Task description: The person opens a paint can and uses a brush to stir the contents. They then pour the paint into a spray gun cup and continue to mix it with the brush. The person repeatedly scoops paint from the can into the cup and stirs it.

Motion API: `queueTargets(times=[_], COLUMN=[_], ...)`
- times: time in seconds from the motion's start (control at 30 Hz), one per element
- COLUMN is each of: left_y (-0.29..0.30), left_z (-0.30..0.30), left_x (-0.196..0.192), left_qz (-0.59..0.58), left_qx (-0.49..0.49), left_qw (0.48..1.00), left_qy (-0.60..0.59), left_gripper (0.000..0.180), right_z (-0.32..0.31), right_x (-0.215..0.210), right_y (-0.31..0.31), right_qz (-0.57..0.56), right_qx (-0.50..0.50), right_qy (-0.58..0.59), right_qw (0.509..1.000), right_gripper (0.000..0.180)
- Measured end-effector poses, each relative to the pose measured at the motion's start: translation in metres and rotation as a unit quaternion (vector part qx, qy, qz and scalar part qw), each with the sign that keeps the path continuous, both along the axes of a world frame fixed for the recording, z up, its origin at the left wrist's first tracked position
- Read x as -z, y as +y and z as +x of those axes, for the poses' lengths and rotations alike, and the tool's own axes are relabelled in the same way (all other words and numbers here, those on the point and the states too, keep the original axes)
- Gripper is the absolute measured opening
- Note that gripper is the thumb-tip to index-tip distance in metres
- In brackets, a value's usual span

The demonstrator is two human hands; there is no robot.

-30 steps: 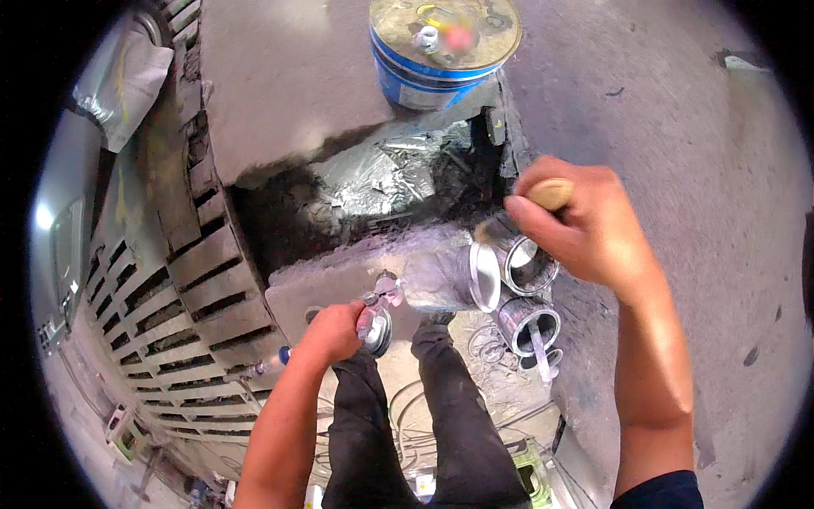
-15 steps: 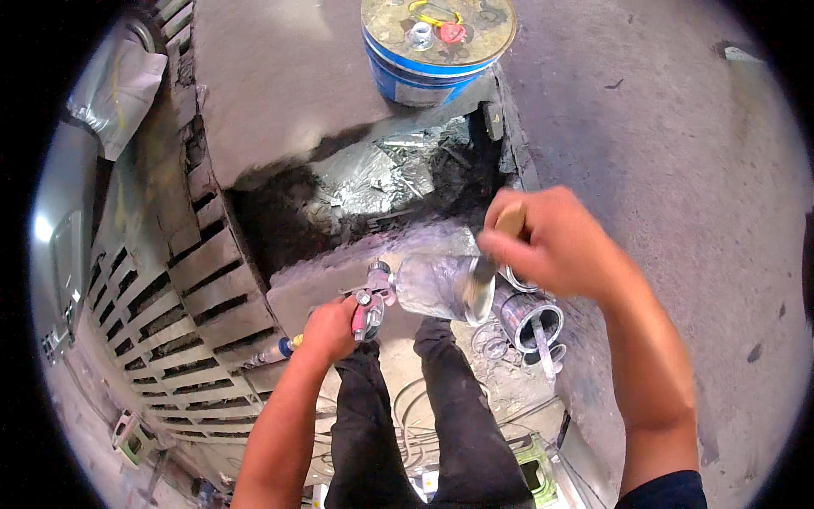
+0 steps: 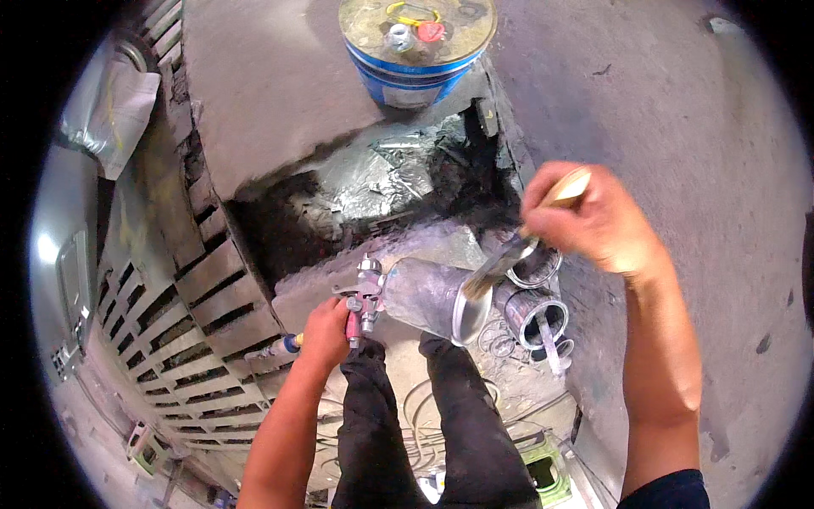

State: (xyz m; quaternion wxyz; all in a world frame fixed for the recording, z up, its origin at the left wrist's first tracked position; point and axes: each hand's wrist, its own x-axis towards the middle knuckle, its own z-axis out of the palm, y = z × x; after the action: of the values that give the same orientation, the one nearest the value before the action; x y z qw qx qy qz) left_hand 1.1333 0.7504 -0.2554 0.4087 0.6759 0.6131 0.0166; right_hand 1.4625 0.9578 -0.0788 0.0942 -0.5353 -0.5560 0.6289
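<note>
While only the head view is on hand, it shows both hands at work over a paint-crusted counter [image 3: 280,93]. The left hand [image 3: 326,327] has its grip clamped on the red handle of a spray gun [image 3: 365,297], which lies tipped on its side so that the mouth of its metal cup [image 3: 437,299] faces right, toward the other hand. Held that way, the cup's open rim is easy to reach. The right hand [image 3: 593,222] is closed around the pale wooden handle of a brush [image 3: 509,254], slanted down and leftward; its bristles touch, or all but touch, the cup's rim. Just right of the cup stand two small open tins [image 3: 536,293], near the brush, the nearer one with a stick standing in it. A blue-banded pail [image 3: 415,47] with a yellowish lid sits well apart at the top of the view. Crumpled grey sheeting [image 3: 381,174] lies in a dark hollow between pail and cup. Below, dark trouser legs [image 3: 424,424] and coiled hose on the floor.
</note>
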Motion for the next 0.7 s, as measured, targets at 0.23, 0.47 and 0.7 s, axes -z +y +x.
queueTargets(times=[0.23, 0.47, 0.7], left_y=[-0.004, -0.001, 0.005], left_z=[-0.003, -0.003, -0.003], left_x=[0.004, -0.002, 0.004], left_qz=[0.049, 0.058, 0.073], left_qx=[-0.01, -0.037, -0.031], left_qw=[0.999, 0.995, 0.992], left_qy=[0.007, -0.066, -0.095], left_gripper=[0.023, 0.011, 0.013], right_z=[0.029, 0.054, 0.044], right_x=[0.012, 0.044, 0.052], right_y=[-0.003, -0.021, -0.035], right_qz=[-0.029, -0.071, -0.094], right_qx=[0.063, 0.135, 0.227], right_qy=[0.018, 0.051, 0.142], right_qw=[0.997, 0.987, 0.959], right_gripper=[0.015, 0.014, 0.012])
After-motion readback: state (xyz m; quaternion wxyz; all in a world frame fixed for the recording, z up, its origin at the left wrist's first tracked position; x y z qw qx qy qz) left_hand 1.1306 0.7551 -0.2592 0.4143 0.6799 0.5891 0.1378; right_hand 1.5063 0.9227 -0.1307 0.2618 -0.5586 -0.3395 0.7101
